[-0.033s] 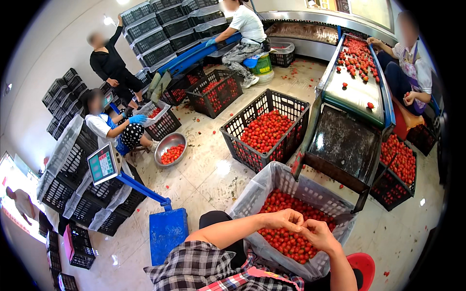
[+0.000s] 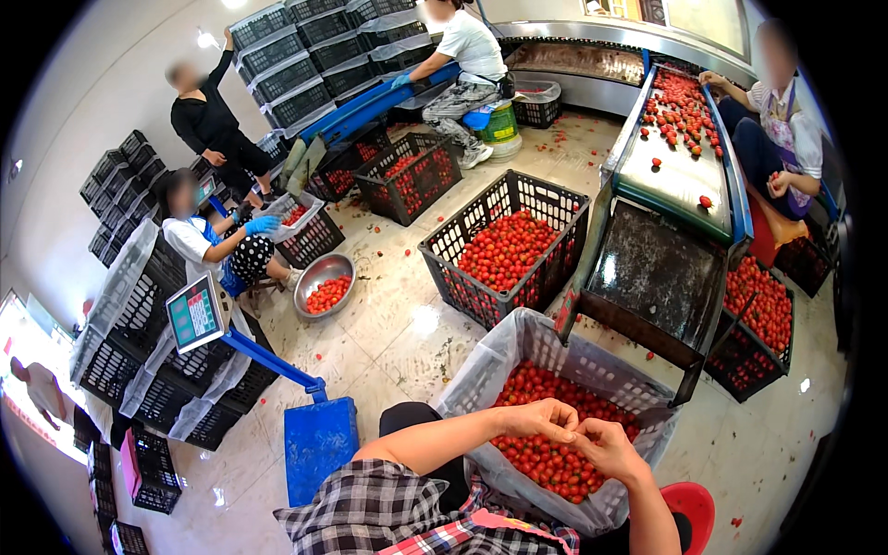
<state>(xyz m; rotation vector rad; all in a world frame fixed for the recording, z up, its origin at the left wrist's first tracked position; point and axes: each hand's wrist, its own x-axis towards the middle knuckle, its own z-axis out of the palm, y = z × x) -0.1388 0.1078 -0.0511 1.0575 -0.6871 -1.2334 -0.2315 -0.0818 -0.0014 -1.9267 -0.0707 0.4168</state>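
My left hand (image 2: 539,421) and my right hand (image 2: 606,448) meet over a crate (image 2: 592,359) lined with translucent white plastic. The fingertips of both are pinched together and touch or nearly touch. Whatever they hold, if anything, is too small to make out. Beneath them, small red cherry tomatoes (image 2: 555,476) fill the lower part of the crate. My forearms and hands cover some of the fruit.
Ahead stands a black crate (image 2: 504,294) of tomatoes; a sorting conveyor (image 2: 680,176) ends at a dark metal chute (image 2: 659,264) on the right. A blue platform scale (image 2: 321,444), a metal bowl (image 2: 326,285) and stacked crates are leftward. Several co-workers are around.
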